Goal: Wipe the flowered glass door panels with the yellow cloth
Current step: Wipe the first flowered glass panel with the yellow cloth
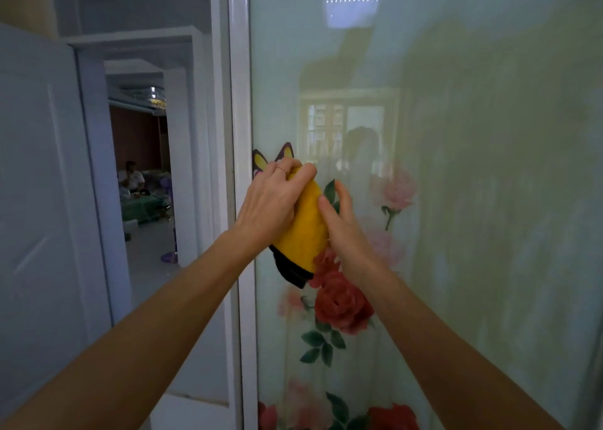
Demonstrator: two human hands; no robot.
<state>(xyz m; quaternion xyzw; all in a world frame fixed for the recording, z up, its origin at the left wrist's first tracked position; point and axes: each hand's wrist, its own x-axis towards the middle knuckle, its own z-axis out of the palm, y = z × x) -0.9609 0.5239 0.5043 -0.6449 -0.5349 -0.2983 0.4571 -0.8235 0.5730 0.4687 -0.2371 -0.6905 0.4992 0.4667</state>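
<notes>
Yellow cloth [305,227], bunched into a pad, lies pressed against the glass door panel [456,201] near the panel's left edge, at about mid-height of the view. A black part [290,271] hangs from the pad's lower end; we cannot tell whether it is the cloth's reverse side or a second layer.

The left hand [270,201] grips the cloth from the upper left, its fingers curled over the top of the pad; we note a thin ring [281,168] on one finger. The right hand [342,230] is not closed: its fingers lie straight along the cloth's right edge and touch it. Both forearms reach in from the bottom of the view.

On the glass around the cloth we see printed motifs: a butterfly [261,160] partly covered by the left hand, a pink rose [394,188] to the right, and a red rose [342,302] just below the pad, with further blooms toward the bottom edge. The pale green surface also carries the reflections of a window [346,129] and a ceiling lamp [354,3].

A white frame [239,103] bounds the panel on its left. Beyond it stands a white door [32,201], and through a doorway we see a seated person [130,178] in a farther room.
</notes>
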